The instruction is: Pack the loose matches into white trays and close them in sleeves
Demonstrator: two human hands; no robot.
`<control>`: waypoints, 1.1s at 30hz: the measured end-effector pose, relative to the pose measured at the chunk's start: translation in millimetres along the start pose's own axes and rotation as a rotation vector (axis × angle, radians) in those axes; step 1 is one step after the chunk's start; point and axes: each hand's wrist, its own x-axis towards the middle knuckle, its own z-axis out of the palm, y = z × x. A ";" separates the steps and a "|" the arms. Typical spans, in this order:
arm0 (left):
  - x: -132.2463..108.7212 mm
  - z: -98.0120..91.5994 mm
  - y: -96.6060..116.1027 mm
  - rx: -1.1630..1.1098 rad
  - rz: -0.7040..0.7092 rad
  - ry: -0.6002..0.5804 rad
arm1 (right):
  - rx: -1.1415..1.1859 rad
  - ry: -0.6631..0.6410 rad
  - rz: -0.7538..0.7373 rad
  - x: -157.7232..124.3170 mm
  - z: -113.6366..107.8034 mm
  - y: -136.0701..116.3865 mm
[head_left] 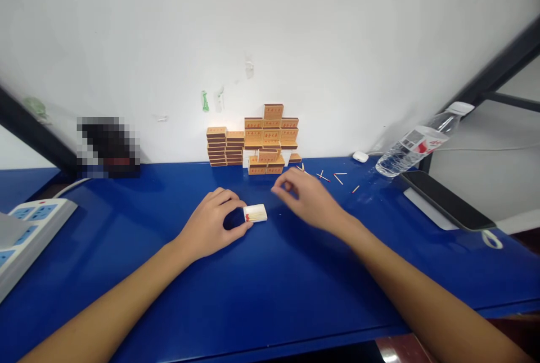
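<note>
A small white matchbox tray [260,209] lies on the blue tabletop with a few red-tipped matches [253,217] in it. My left hand [215,219] grips the tray's left end between thumb and fingers. To the right of the tray, my right hand [310,197] is raised a little over the table, its thumb and fingers closed together. Whether anything small is between those fingertips, I cannot make out. Several loose matches [323,177] are scattered beyond my right hand. Behind the tray stands a stepped stack of matchboxes [271,135] against the wall.
Another pile of matchboxes [216,146] adjoins the stack on its left. A plastic bottle [422,140] leans at the right, near a white earbud case [360,156] and a dark phone [448,200]. At the far left sits a power strip [46,222]. A blurred dark object [110,149] stands behind it.
</note>
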 end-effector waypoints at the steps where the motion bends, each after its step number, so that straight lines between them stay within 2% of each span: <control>1: -0.2 0.4 1.0 -0.019 0.001 -0.010 | -0.052 0.060 0.067 3.4 -6.1 13.7; 4: -0.5 1.5 5.8 -0.066 0.012 -0.037 | -0.220 0.142 0.364 14.4 -24.4 61.4; 6: -0.5 2.0 8.9 -0.077 0.022 -0.058 | -0.283 0.131 0.414 21.2 -34.4 91.0; 9: -0.7 2.4 10.4 -0.084 0.026 -0.068 | -0.268 0.020 0.237 29.8 -42.7 121.6; 12: -0.9 2.2 9.2 -0.089 0.021 -0.057 | -0.259 -0.106 0.066 35.5 -41.3 135.5; 15: -1.0 2.1 8.5 -0.089 0.022 -0.060 | -0.288 -0.157 0.021 37.2 -35.4 140.0; 23: -1.8 2.8 8.0 -0.065 0.013 -0.083 | -0.369 -0.145 0.101 31.9 -33.3 140.8; 29: -2.4 2.8 7.2 -0.059 0.020 -0.084 | -0.428 -0.065 0.265 33.7 -27.4 117.4; 33: -2.6 3.1 7.7 -0.059 0.019 -0.085 | -0.446 -0.088 0.354 34.9 -16.1 100.0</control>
